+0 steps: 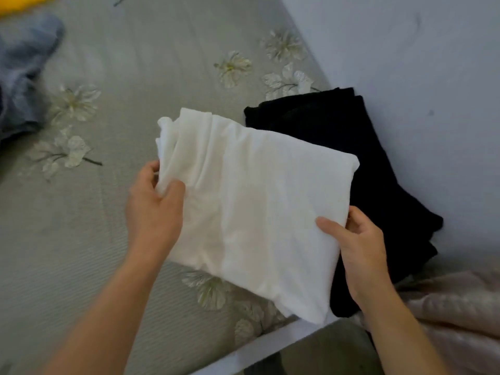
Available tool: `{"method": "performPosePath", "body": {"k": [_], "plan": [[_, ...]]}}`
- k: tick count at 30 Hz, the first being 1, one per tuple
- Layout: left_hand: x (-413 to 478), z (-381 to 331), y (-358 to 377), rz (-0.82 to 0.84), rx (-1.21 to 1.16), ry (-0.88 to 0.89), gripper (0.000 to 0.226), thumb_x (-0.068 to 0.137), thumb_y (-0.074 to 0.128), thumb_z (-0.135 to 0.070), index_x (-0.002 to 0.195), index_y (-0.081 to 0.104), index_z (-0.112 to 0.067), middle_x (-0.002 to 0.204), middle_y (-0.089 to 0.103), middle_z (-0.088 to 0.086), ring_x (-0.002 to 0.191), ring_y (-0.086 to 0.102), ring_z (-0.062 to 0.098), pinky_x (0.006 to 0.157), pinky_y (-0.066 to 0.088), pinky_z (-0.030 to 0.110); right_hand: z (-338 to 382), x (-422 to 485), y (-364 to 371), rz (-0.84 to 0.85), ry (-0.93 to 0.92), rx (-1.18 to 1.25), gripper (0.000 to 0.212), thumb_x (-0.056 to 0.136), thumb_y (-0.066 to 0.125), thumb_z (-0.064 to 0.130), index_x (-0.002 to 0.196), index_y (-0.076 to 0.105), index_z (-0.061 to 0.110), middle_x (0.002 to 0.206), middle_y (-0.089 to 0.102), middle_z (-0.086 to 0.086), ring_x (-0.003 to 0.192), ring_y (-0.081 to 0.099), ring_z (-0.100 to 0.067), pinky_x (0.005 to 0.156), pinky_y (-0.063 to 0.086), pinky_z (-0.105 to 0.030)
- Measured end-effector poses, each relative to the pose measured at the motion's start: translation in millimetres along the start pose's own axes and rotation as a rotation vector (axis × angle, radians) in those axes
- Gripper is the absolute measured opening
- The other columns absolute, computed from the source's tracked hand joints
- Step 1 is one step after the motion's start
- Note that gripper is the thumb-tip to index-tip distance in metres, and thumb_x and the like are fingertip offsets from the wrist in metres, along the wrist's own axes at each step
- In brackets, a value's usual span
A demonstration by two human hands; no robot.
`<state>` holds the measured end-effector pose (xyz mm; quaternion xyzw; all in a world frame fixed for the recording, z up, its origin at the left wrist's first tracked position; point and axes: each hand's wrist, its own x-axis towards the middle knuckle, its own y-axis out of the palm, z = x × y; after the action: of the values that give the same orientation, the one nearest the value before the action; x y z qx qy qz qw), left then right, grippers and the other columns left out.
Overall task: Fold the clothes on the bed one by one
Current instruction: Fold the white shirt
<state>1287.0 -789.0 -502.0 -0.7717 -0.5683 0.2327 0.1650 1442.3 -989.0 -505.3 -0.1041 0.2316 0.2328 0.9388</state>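
Over the near edge of the grey, flower-patterned bed [130, 77], a person is holding a folded white garment [257, 207] with both hands. The left hand [154, 209] is gripping its bunched left end, thumb on top and fingers [151, 169] curling round the cloth. The right hand [357, 239] is pinching the near right corner, thumb lying on top, the other fingers tucking beneath. The white garment is overlapping a folded black garment [351, 158] lying beside the wall [405, 50]; whether the two are touching cannot be told. A blue-grey garment [24, 74] is lying crumpled at the far left, a yellow cloth [21, 2] beyond it, and pinkish fabric [454, 307] is bunching at the near right.
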Motion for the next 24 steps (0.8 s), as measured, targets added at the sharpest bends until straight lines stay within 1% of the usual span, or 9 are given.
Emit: {"method": "performPosePath", "body": {"k": [4,8,10,12,15,17,19,21,24], "plan": [[23,-52,61,0.161,0.072,0.182,0.028,0.088,0.048,-0.015,0.114,0.055,-0.023,0.096,0.061,-0.010,0.088,0.059,0.016,0.078,0.051,0.041,14,14,-31,-0.165,0.011,0.095,0.015,0.081,0.068,0.001,0.091,0.068,0.012,0.084,0.074,0.005,0.084,0.070,-0.017,0.070,0.054,-0.027],[40,-112,115,0.172,0.182,0.434,0.032,0.086,0.045,-0.019,0.116,0.057,-0.020,0.100,0.056,-0.006,0.104,0.054,0.027,0.098,0.038,0.052,20,24,-55,-0.326,0.028,0.259,0.017,0.081,0.068,0.003,0.090,0.070,0.016,0.087,0.075,0.005,0.084,0.070,-0.015,0.074,0.054,-0.031],[47,-140,138,0.163,0.222,0.529,0.032,0.085,0.043,-0.020,0.114,0.057,-0.022,0.095,0.053,-0.008,0.097,0.052,0.022,0.098,0.032,0.043,19,30,-64,-0.421,0.038,0.375,0.019,0.080,0.069,0.002,0.093,0.071,0.016,0.091,0.075,0.002,0.093,0.069,-0.022,0.085,0.055,-0.039],[55,-157,162,0.127,0.326,0.582,0.032,0.088,0.042,-0.017,0.116,0.056,-0.024,0.093,0.052,-0.008,0.094,0.048,0.019,0.087,0.019,0.032,14,37,-68,-0.474,0.057,0.457,0.020,0.080,0.068,0.002,0.097,0.070,0.014,0.093,0.075,0.001,0.097,0.068,-0.023,0.092,0.052,-0.042],[66,-159,196,0.148,0.537,0.574,0.046,0.089,0.041,-0.012,0.133,0.045,-0.028,0.106,0.056,0.001,0.113,0.047,0.026,0.091,0.018,0.038,-4,45,-62,-0.454,0.143,0.448,0.019,0.084,0.068,0.006,0.102,0.067,0.014,0.097,0.074,0.000,0.094,0.069,-0.019,0.091,0.053,-0.041],[70,-138,213,0.258,0.747,0.538,0.057,0.094,0.040,-0.015,0.146,0.025,-0.029,0.138,0.043,0.008,0.131,0.032,0.028,0.105,0.016,0.049,-22,50,-56,-0.469,0.228,0.370,0.027,0.086,0.068,0.011,0.111,0.058,0.010,0.104,0.070,-0.005,0.090,0.067,-0.018,0.085,0.055,-0.039],[67,-109,222,0.383,0.863,0.539,0.058,0.099,0.037,-0.031,0.151,0.011,-0.032,0.158,0.011,0.008,0.144,0.007,0.027,0.111,0.005,0.056,-31,55,-53,-0.556,0.234,0.234,0.056,0.083,0.071,0.014,0.131,0.042,0.008,0.118,0.058,-0.005,0.092,0.062,-0.015,0.079,0.052,-0.029],[61,-82,225,0.460,0.891,0.572,0.056,0.100,0.029,-0.042,0.151,0.008,-0.034,0.160,-0.006,0.004,0.146,-0.008,0.025,0.113,-0.003,0.055,-30,57,-52,-0.686,0.099,-0.123,0.084,0.077,0.075,0.012,0.145,0.026,0.012,0.138,0.036,-0.007,0.115,0.049,-0.021,0.095,0.039,-0.026],[52,-60,225,0.472,0.833,0.566,0.055,0.100,0.023,-0.047,0.152,0.009,-0.035,0.160,-0.011,0.001,0.146,-0.015,0.023,0.114,-0.011,0.051,-23,64,-45,-0.654,-0.247,-0.606,0.090,0.073,0.070,0.010,0.149,0.021,0.013,0.154,0.015,-0.008,0.135,0.018,-0.020,0.108,0.014,-0.032]]}}
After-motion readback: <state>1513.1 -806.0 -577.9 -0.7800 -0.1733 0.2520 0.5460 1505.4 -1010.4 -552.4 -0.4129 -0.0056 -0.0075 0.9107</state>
